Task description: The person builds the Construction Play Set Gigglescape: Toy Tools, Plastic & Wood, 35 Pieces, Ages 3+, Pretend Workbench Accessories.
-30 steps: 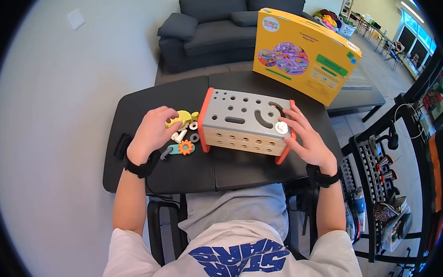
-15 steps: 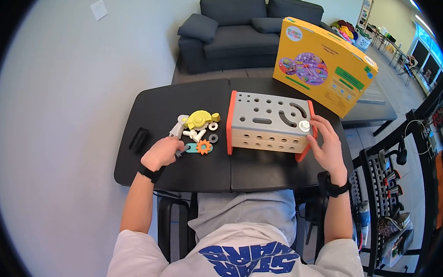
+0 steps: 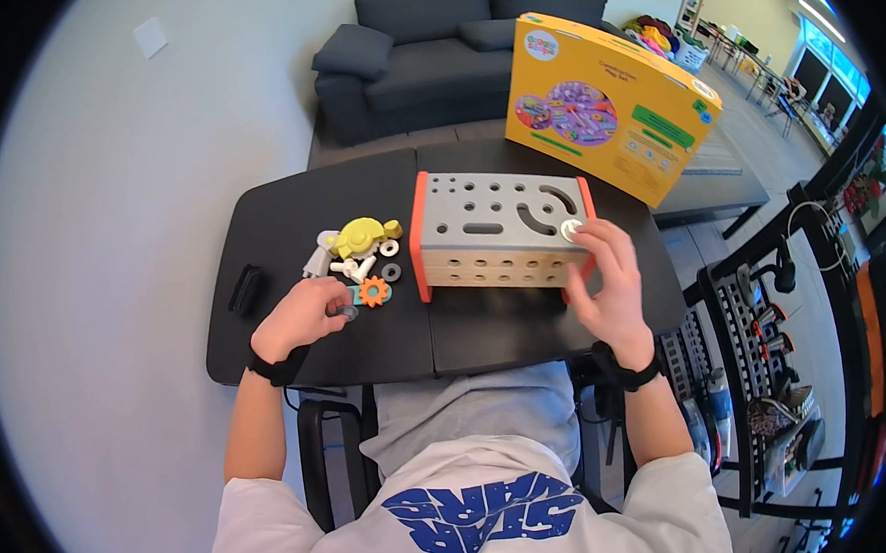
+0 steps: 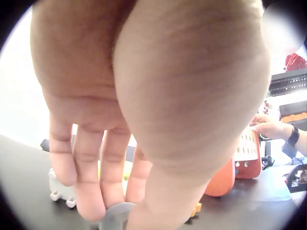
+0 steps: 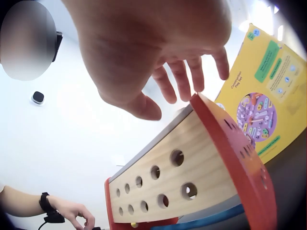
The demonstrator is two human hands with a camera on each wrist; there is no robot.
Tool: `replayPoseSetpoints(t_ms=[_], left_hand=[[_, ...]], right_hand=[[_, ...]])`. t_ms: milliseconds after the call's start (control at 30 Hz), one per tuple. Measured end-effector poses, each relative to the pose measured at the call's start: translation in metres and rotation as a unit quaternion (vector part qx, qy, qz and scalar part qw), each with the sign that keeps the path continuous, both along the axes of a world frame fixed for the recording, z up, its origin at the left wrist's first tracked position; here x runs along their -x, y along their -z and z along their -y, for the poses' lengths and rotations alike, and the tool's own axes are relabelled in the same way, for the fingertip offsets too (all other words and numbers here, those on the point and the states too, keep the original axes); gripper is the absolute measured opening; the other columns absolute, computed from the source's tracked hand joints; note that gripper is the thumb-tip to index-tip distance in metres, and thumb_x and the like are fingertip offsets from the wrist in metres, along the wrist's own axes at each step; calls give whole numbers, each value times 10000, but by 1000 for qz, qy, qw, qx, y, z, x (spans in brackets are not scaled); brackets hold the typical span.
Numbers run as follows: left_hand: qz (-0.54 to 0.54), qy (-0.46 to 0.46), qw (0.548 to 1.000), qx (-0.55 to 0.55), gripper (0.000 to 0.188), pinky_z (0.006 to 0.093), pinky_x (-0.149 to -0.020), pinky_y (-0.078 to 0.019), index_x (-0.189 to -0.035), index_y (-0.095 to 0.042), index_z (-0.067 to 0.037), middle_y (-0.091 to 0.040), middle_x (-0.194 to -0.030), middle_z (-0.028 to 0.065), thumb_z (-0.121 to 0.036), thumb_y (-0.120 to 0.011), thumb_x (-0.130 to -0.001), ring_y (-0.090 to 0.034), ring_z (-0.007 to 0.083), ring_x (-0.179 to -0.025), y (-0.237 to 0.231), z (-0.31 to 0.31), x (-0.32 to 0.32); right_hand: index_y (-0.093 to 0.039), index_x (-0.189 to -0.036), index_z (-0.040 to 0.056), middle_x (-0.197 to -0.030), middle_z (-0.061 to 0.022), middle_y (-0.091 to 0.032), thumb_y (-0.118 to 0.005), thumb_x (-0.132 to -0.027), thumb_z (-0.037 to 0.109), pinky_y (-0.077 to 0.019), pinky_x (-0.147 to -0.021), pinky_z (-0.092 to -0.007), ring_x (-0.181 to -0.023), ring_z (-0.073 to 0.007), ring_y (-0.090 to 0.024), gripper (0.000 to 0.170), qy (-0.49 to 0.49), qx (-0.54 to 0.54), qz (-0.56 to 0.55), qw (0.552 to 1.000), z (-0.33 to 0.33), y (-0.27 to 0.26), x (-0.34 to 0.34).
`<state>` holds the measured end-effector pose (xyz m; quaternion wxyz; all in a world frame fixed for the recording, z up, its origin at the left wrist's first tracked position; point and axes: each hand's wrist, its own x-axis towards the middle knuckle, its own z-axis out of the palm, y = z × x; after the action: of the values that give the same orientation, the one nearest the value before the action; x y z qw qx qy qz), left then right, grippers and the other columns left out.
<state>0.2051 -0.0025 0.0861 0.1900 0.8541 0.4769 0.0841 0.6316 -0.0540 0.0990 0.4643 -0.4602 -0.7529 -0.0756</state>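
- Toy workbench [image 3: 506, 218] is standing upright on the black table [image 3: 379, 351], grey perforated top facing up, red panels closing both ends, wooden front showing two rows of holes.
- Left hand [image 3: 300, 319] is pinching a small grey part [image 3: 349, 313] between thumb and fingers, low over the table, left of the workbench. Can't tell if the part is touching the tabletop.
- Right hand [image 3: 615, 284] is hanging at the workbench's right front corner, fingers loosely extended, thumb apart, gripping nothing. Fingertips are reaching the white knob [image 3: 570, 229]; contact unclear.
- White knob is sitting on the grey top near its right end, just beside the curved slot.
- Loose parts are lying left of the workbench: yellow piece [image 3: 361, 238] at the back, white bolts [image 3: 355, 269] in front of it, grey ring [image 3: 384, 272] nearer the workbench, pale grey piece [image 3: 318, 257] on the far side.
- Orange gear [image 3: 365, 292] is lying over a teal strip [image 3: 389, 292], near the left fingertips.
- Black object [image 3: 246, 289] is lying toward the table's left edge.
- Yellow box [image 3: 612, 115] is standing behind the workbench, dark sofa [image 3: 434, 61] farther back.
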Motion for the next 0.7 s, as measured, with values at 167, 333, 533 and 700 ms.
replayPoseSetpoints(t_ms=[167,333,533,700], left_hand=[[149,89,985,18,200,330,-735,-536,-917,-659,-28,-652,-842,78,-68,-784,-766,-665,201,-765,-26,21,-52],[230,177,957,6,205,299,-718,-541,-942,-654,-24,-656,-883,72,-43,-790,-789,-669,194,-775,-34,37,-98],[292,213,932,3,223,295,-711,-541,-956,-660,-17,-660,-912,77,-28,-800,-783,-668,190,-800,-31,43,-130],[271,206,932,-123,257,328,-779,-551,-989,-680,-23,-678,-1037,85,-71,-824,-782,-675,237,-893,-20,38,-137]], right_hand=[[-668,-1145,36,-1072,-138,-673,-757,-791,91,-541,-874,-406,-972,-330,-659,369,-168,60,12,984,23,-2,33],[-642,-1193,45,-1061,-129,-675,-774,-816,189,-536,-848,-403,-951,-318,-660,424,-233,136,43,962,39,5,65],[-637,-1183,46,-1015,-129,-677,-772,-826,121,-540,-808,-393,-910,-307,-665,389,-226,149,10,963,42,13,68],[-657,-1150,47,-940,-125,-687,-761,-821,55,-553,-770,-399,-861,-321,-675,345,-181,160,-18,970,43,21,50]])
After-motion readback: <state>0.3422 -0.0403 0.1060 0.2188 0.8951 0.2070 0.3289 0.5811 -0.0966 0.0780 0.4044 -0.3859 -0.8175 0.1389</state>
